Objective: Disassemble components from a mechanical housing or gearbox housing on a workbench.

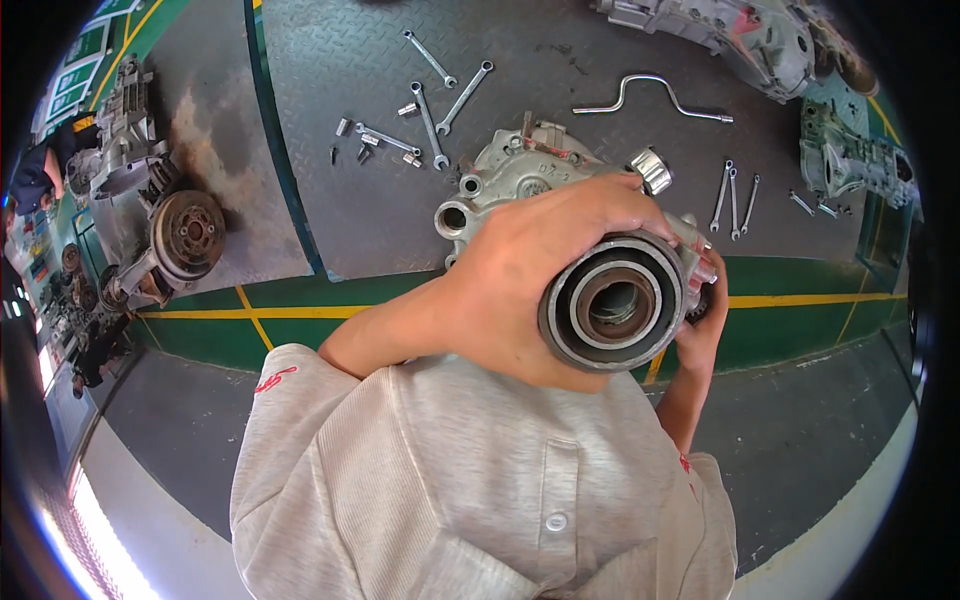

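A grey cast-metal gearbox housing (510, 170) rests at the near edge of the bench, right in front of me. Its round end (612, 303) points up toward me, with a dark outer rim, a bright inner ring and a hollow centre. My left hand (530, 270) is wrapped over this end from the left, thumb side on top. Around the right side curls my right hand (705, 320), closed about a small dark toothed part; the round end hides much of it. A shiny socket (652, 170) stands just beyond my left fingertips.
Several combination wrenches (428, 125) and loose sockets lie on the bench at the far left. Beyond the housing is a bent speed-handle (650, 95); smaller wrenches (734, 205) lie to the right. Other gearboxes (730, 40) stand far right, and one with a rusty drum (188, 235) stands left.
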The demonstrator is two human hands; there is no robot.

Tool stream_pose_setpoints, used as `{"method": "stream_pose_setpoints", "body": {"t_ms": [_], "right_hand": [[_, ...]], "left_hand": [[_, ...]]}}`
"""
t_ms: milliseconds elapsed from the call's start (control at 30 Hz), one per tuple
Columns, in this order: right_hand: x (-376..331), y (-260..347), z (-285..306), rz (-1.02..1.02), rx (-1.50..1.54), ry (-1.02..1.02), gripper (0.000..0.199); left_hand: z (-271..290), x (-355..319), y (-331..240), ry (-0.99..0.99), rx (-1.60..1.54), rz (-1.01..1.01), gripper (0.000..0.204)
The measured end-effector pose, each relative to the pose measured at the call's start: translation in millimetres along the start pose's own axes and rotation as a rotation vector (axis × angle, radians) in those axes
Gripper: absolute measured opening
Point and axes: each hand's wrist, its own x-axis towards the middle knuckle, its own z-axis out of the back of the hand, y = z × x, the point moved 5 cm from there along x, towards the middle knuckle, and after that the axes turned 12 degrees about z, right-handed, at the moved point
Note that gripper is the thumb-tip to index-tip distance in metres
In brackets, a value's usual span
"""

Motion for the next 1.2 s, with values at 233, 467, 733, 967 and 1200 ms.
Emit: {"method": "stream_pose_setpoints", "body": {"t_ms": [233, 467, 733, 967, 1200], "right_hand": [[11, 20, -9, 0.170, -0.123, 0.131, 0.139], [13, 53, -21, 0.367, -0.407, 0.190, 0.127], [8, 31, -17, 0.287, -0.285, 0.197, 0.126], [10, 25, -16, 0.375, -0.220, 0.199, 0.122], [11, 25, -18, 0.296, -0.058, 0.246, 0.125]], "left_hand": [[2, 10, -7, 0.085, 0.093, 0.042, 0.078], [11, 10, 6, 0.257, 0.009, 0.092, 0.078], [14, 10, 6, 0.298, 0.043, 0.185, 0.090], [22, 17, 21, 0.441, 0.214, 0.205, 0.062], [10, 17, 9, 0.300, 0.178, 0.235, 0.044]]}}
